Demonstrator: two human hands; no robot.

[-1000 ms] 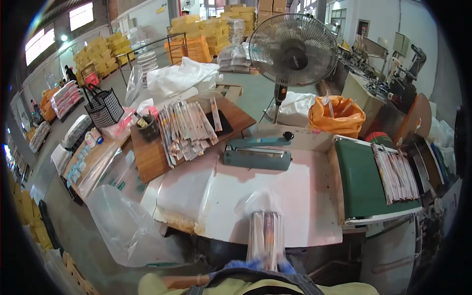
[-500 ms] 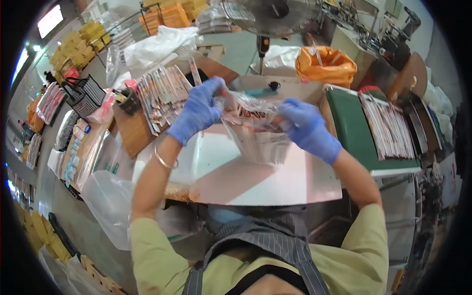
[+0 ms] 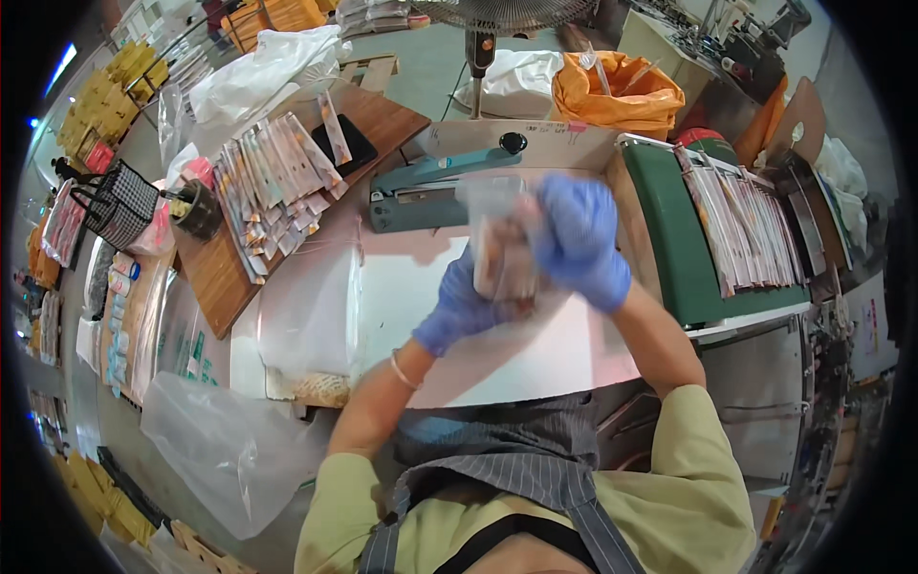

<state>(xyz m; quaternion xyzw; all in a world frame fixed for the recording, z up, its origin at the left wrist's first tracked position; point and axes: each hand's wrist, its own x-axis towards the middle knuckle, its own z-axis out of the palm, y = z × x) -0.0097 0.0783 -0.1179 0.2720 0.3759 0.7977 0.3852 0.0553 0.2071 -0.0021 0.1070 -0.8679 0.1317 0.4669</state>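
A clear plastic bag (image 3: pixel 499 256) with brownish contents is held upright between my blue-gloved hands over the white tabletop (image 3: pixel 411 354). My left hand (image 3: pixel 459 308) is closed around its lower left side. My right hand (image 3: pixel 579 234) grips it at the upper right, with the fingers bunched and blurred by motion. What exactly lies in the bag is too smeared to name. Just behind the bag stands a teal lever-arm bag sealer (image 3: pixel 421 209) with a black knob; the bag partly hides it.
Many slim packets (image 3: pixel 273 182) lie fanned on a brown board (image 3: pixel 215 277) at left, near a dark phone-like slab (image 3: pixel 349 143). More packets (image 3: pixel 741 225) rest on a green surface (image 3: pixel 660 239) at right. A fan (image 3: pixel 488 11) and an orange sack (image 3: pixel 622 96) stand behind.
The hands have come closer together and lower; my left hand moved right and down, from the bag's top to its lower side. The bag, stretched wide before, is now gathered upright. The view has shifted.
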